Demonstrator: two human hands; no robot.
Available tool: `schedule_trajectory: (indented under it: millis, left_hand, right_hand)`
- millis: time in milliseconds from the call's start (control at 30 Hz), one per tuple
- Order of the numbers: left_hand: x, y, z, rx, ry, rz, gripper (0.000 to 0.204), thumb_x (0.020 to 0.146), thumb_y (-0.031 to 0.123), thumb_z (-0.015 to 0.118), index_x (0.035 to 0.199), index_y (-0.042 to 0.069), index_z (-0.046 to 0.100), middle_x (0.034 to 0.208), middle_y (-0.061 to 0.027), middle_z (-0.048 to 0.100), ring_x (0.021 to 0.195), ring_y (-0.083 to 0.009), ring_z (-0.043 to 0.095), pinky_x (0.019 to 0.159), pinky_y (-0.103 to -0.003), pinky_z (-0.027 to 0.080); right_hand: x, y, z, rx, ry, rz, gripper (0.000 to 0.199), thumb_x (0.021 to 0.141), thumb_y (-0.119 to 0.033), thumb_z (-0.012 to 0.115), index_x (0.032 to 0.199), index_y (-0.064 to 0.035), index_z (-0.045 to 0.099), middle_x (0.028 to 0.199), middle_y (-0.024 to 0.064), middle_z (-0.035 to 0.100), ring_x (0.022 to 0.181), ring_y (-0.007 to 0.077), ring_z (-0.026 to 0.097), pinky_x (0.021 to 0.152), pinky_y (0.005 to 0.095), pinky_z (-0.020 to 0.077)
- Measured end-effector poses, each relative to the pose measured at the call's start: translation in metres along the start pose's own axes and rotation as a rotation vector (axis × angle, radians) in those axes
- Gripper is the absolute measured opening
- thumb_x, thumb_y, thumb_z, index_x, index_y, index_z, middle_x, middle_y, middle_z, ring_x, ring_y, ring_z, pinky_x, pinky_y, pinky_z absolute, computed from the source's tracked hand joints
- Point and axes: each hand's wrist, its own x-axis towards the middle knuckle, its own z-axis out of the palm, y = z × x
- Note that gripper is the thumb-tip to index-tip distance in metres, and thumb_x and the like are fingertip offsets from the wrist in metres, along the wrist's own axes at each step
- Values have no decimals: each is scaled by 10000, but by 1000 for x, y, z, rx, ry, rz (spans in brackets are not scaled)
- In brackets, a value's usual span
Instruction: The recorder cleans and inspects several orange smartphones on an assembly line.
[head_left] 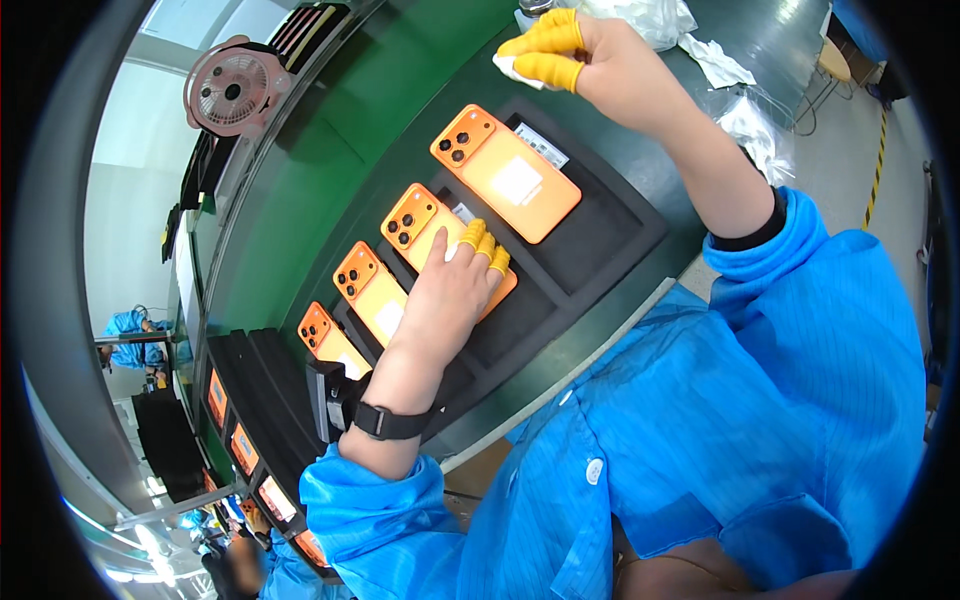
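My left hand [447, 290] lies over an orange smartphone [412, 222] in the second place from the right. Its fingers, some in yellow finger cots, are bent against the phone's back and edge. My right hand [598, 62] is raised above the far end of the tray, its yellow-covered fingertips pinching a small white cloth [515, 72]. Just below it an orange smartphone [505, 185] rests camera side up with a white label. Two more orange phones, a nearer one [368, 290] and a smaller-looking one [330, 338], lie to the left.
The phones lie on a black foam tray [640, 225] on a green bench [430, 130]. Clear plastic bags [755, 130] and a white wipe [717, 62] are at the far right. A pink fan [232, 90] stands at upper left. More trays and a person's blue sleeve [285, 570] show lower left.
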Motion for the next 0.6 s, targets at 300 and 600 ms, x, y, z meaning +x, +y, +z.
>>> schedule_trajectory:
  millis: [300,600]
  left_hand:
    - [-20,-18,18,-546,839,-263,710,483,64,686,1143,-26,440,1134,-187,479,1095,-361,436,937,-408,352]
    - [-9,-25,41,-1161,1355,-445,806,540,181,704,1224,-51,348,1168,-176,452,1098,-284,449,932,-345,334]
  right_hand:
    - [-21,-11,26,479,-8,14,180,771,-89,630,936,-16,640,878,36,561,827,120,526,743,227,412]
    - [-24,-41,87,472,70,-327,155,763,-94,631,900,-23,646,853,82,557,762,176,566,665,264,468]
